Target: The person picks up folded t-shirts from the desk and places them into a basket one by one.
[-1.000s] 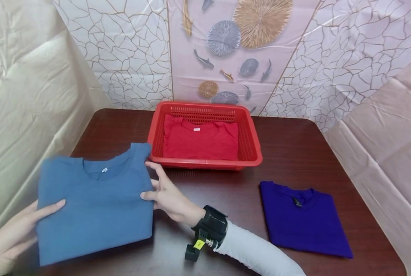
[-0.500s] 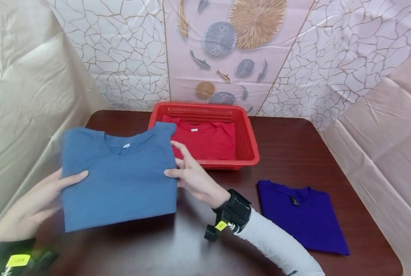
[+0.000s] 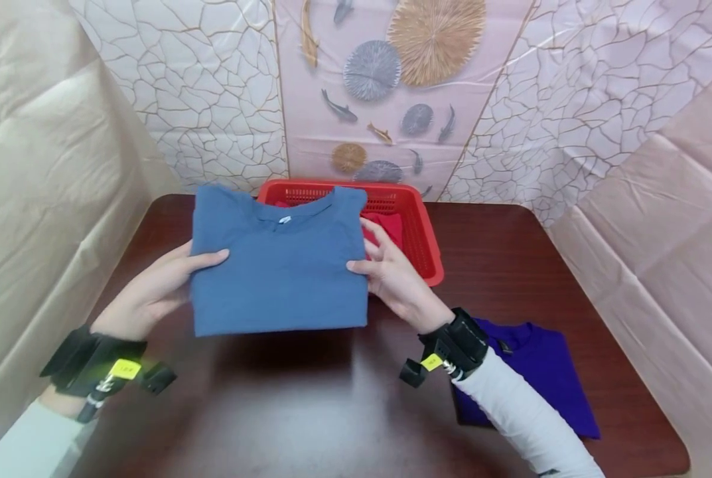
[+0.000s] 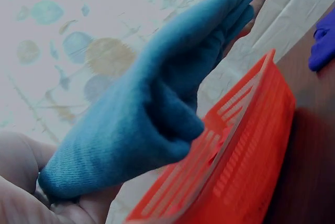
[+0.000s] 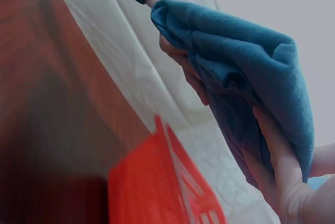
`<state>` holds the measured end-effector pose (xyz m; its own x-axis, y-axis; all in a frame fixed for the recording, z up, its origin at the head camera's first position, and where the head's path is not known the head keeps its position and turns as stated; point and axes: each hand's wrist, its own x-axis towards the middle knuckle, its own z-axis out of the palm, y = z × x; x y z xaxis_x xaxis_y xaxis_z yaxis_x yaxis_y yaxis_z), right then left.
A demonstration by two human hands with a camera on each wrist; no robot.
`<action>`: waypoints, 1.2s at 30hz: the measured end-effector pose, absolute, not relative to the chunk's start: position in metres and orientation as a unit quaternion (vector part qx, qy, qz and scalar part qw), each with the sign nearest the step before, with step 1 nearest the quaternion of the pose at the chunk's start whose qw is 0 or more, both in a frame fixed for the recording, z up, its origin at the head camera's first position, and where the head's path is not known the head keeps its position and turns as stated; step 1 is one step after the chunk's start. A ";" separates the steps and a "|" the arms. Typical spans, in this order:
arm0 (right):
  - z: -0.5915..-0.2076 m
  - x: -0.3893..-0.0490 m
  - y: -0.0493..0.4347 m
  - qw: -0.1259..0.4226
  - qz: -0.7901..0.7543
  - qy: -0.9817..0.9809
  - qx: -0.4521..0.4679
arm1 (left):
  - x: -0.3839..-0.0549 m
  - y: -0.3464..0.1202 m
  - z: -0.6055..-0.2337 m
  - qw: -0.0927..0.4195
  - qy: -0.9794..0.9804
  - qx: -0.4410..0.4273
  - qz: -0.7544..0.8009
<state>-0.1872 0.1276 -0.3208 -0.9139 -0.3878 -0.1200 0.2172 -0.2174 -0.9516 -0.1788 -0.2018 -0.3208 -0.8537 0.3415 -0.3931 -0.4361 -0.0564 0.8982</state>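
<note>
Leftmost, a glossy beige cloth drape (image 3: 27, 179) slopes down beside the dark reddish-brown wooden table (image 3: 308, 411). Next comes a pale long sleeve (image 3: 33, 441), then a black wrist strap (image 3: 95, 362) with a bright yellow tag (image 3: 125, 369). Beyond it the left hand (image 3: 158, 285) grips the left edge of a folded blue fabric T-shirt (image 3: 278, 272), thumb laid on the front and the other fingers behind. That shirt is held up above the table, collar away from the person, a small white label (image 3: 284, 220) at its neck. It hides much of the red rectangular plastic basket (image 3: 430, 255), whose slotted walls show past the cloth; bright red fabric (image 3: 389, 227) lies inside. The right hand (image 3: 399, 282) pinches the shirt's right edge, thumb in front, other fingers at the side and behind. Farther right, a second black wrist strap (image 3: 457, 340) and pale sleeve partly cover a folded deep purple T-shirt (image 3: 553, 372) lying on the table. Pinkish-beige cloth (image 3: 660, 265) hangs at the far right.
</note>
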 end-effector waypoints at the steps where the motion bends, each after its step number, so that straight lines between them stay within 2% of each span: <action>1: -0.319 -0.190 0.132 0.191 -0.778 0.594 -0.068 | -0.186 -0.196 -0.321 0.268 0.630 -0.038 0.728; 11: -0.311 -0.235 0.176 0.170 -0.767 0.618 -0.034 | -0.248 -0.143 -0.323 0.266 0.599 -0.014 0.755; 22: -0.341 -0.285 0.196 0.147 -0.735 0.661 0.021 | -0.306 -0.103 -0.355 0.259 0.575 -0.044 0.775; 28: -0.361 -0.297 0.195 0.145 -0.694 0.704 0.042 | -0.316 -0.097 -0.371 0.262 0.608 -0.071 0.746; 36: -0.376 -0.295 0.201 0.156 -0.598 0.786 0.033 | -0.310 -0.100 -0.372 0.280 0.662 -0.090 0.689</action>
<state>-0.2952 0.2011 -0.3761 -0.9489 -0.1346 -0.2853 0.2390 0.2832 -0.9288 -0.3102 -0.1002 -0.3717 -0.8268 0.2664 -0.4954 -0.5057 0.0335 0.8620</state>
